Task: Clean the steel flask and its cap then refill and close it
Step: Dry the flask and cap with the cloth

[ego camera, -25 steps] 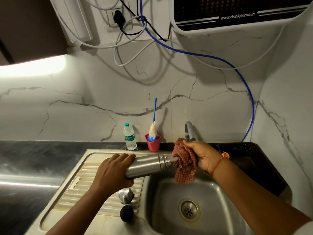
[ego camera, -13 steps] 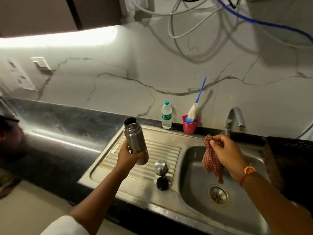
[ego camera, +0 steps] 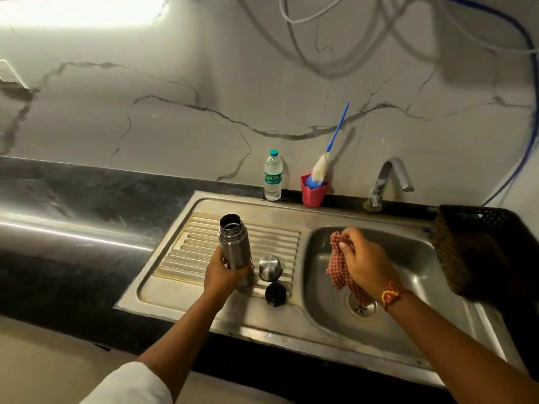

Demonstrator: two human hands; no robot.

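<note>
Your left hand (ego camera: 223, 274) has its fingers wrapped round the open steel flask (ego camera: 233, 243), held upright over the drainboard (ego camera: 186, 246). Your right hand (ego camera: 364, 263) bunches the checked cloth (ego camera: 335, 272) in its fingers above the basin (ego camera: 414, 290). The steel cap (ego camera: 269, 266) and black stopper (ego camera: 275, 293) stand just beside the flask.

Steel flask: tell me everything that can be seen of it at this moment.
The steel flask is a slim cylinder of brushed, shiny metal with a ridged, threaded neck and an open, dark, uncapped mouth. It stands nearly upright, mouth up, over the ribbed drainboard. The left hand grips its lower half and hides the base, so whether it rests on the drainboard cannot be told. Nothing else touches it.
</note>
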